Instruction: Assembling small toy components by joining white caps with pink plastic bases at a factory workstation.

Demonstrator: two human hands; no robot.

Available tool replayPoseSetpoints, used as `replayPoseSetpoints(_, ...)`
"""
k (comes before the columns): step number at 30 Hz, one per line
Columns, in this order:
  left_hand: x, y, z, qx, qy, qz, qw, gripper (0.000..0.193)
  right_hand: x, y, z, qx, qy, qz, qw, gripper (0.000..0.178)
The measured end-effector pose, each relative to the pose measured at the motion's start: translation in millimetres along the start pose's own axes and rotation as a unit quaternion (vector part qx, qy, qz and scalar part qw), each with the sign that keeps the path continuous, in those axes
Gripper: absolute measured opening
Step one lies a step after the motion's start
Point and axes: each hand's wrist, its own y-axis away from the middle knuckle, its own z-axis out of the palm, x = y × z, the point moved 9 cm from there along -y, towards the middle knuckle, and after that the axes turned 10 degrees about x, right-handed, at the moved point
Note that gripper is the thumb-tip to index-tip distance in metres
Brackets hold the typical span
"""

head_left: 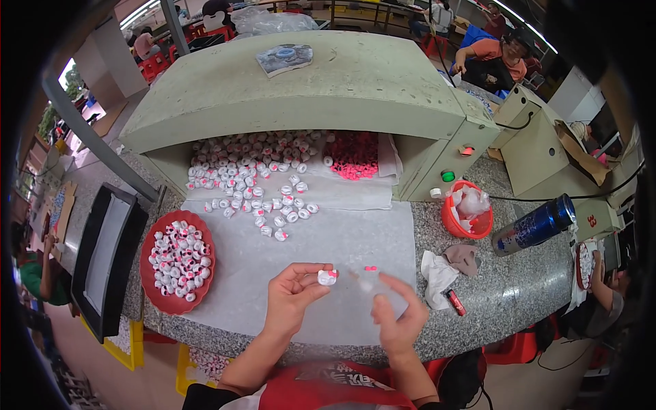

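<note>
My left hand [290, 297] pinches a small white head-shaped piece with pink on it [327, 278] between thumb and fingers, above the white paper sheet [273, 321]. My right hand [400, 318] is to the right, smeared by motion, so whether it grips anything does not show. Just beyond its fingertips is a tiny pink bow-like piece [371, 268], with a pale blur beside it. Many similar white pieces [249, 184] spread from under the pale green metal hood [294, 102] onto the paper. Under the hood's right part sits a heap of pink pieces [352, 154].
At left stand a red scalloped bowl of white and dark-red pieces [179, 263] and a black tray [106, 260]. On the right are an orange-red basket with plastic [467, 212], a blue bottle [536, 225], a cloth [441, 277] and a small red tube [456, 302]. Other people work around.
</note>
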Motion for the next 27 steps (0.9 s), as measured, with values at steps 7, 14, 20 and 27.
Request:
replayPoseSetpoints(7,-14,-3,-14,0.016,-0.019,-0.013,1.000,0.035,123,-44,-21,-0.028,0.174,0.114,0.978,0.023)
replayPoseSetpoints(14,-22,-3,-14,0.008,-0.032,-0.035,0.999,0.034,122,-54,10,-0.157,0.415,-0.089,0.892,0.019)
replayPoseSetpoints(20,-24,-4,-10,0.010,-0.040,-0.031,0.999,0.035,103,-50,9,-0.103,0.331,-0.104,0.932,0.017)
replayPoseSetpoints(27,-21,-2,-17,0.030,-0.025,-0.018,0.999,0.033,105,-41,19,-0.151,0.370,-0.147,0.905,0.014)
